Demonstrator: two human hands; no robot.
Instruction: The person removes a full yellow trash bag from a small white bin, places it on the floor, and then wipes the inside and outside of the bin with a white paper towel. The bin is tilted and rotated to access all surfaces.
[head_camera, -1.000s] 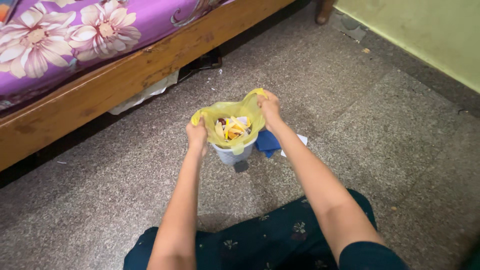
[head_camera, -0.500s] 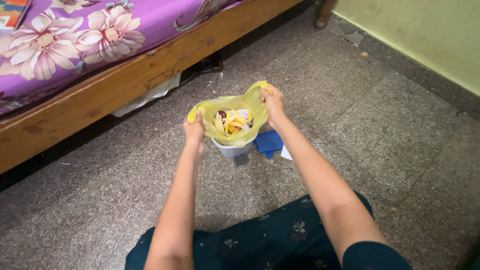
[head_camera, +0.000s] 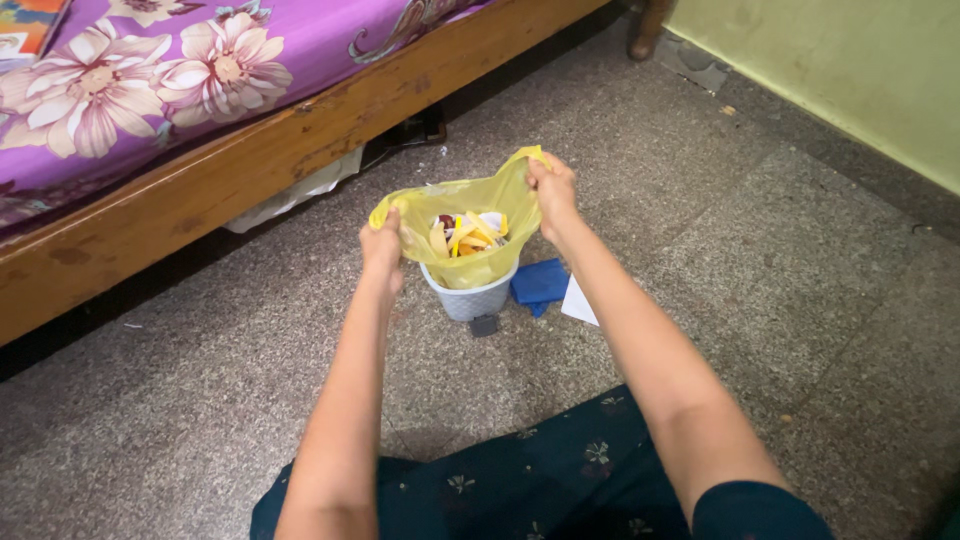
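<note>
A yellow plastic bag (head_camera: 478, 262) full of scraps and wrappers (head_camera: 467, 234) sits in a small grey mesh bin (head_camera: 472, 300) on the floor. My left hand (head_camera: 381, 250) grips the bag's left edge. On the other side, my right hand (head_camera: 553, 195) grips its right edge, held a little higher. Between the two hands the bag's mouth is stretched wide, and most of the bag is raised above the bin's rim.
A wooden bed frame (head_camera: 250, 160) with a purple flowered sheet (head_camera: 150, 70) runs along the upper left. A blue cloth (head_camera: 540, 283) and white paper (head_camera: 580, 302) lie right of the bin. A pale green wall (head_camera: 850, 70) stands at the right. My dark-clad knees (head_camera: 520, 480) are near.
Both hands have risen with the bag's edges, drawing the yellow bag further up out of the grey bin. More of the bin's mesh wall shows now.
</note>
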